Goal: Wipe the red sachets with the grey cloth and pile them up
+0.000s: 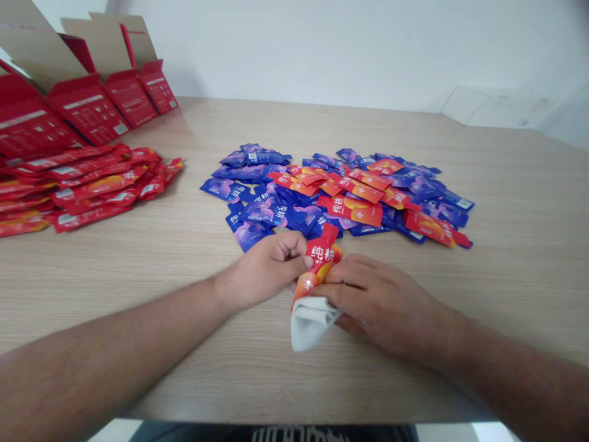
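Holding one red-and-orange sachet (321, 259) printed "纯耕", both grips clamped on it: left hand (269, 271) at the upper edge, right hand (377, 305) over the lower part, above the tabletop (519, 258). Blue and red sachets (335, 196) lie heaped just ahead, too many to count; four open red cartons (87, 109) stand far left.

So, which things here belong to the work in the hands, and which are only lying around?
In the work:
- left hand and right hand
- glossy red-orange foil sachet held between them
- pale grey soft piece at its lower end

Lying around:
- heap of blue and red foil sachets
- pile of red foil sachets
- open red cardboard boxes
- light wood-grain table
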{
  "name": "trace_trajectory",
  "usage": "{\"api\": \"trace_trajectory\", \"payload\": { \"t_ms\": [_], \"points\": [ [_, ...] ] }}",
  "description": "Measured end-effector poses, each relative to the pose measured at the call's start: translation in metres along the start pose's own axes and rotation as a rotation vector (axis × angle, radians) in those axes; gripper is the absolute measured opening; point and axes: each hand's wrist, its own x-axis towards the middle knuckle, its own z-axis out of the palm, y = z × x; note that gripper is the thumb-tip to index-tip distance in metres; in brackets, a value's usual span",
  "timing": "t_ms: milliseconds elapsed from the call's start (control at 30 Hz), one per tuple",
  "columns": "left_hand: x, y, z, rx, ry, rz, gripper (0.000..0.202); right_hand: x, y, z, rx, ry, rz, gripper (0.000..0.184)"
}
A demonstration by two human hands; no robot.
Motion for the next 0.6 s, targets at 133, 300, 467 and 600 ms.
{"api": "trace_trajectory", "payload": {
  "t_ms": [133,300,467,600],
  "points": [
    [0.000,0.002,0.001,-0.057,-0.025,-0.054,0.025,-0.001,0.011,-0.003,-0.119,0.134,0.218,0.009],
    [0.000,-0.001,0.001,-0.040,0.015,-0.019,0.023,0.001,0.005,0.001,-0.008,0.038,0.096,0.015],
    [0.001,-0.003,0.000,-0.049,-0.016,-0.005,0.025,-0.002,0.006,0.001,-0.064,0.075,0.116,0.011],
    [0.001,-0.005,0.000,-0.033,-0.026,-0.013,0.025,-0.001,0.011,0.002,-0.103,0.139,0.227,0.007]
  ]
}}
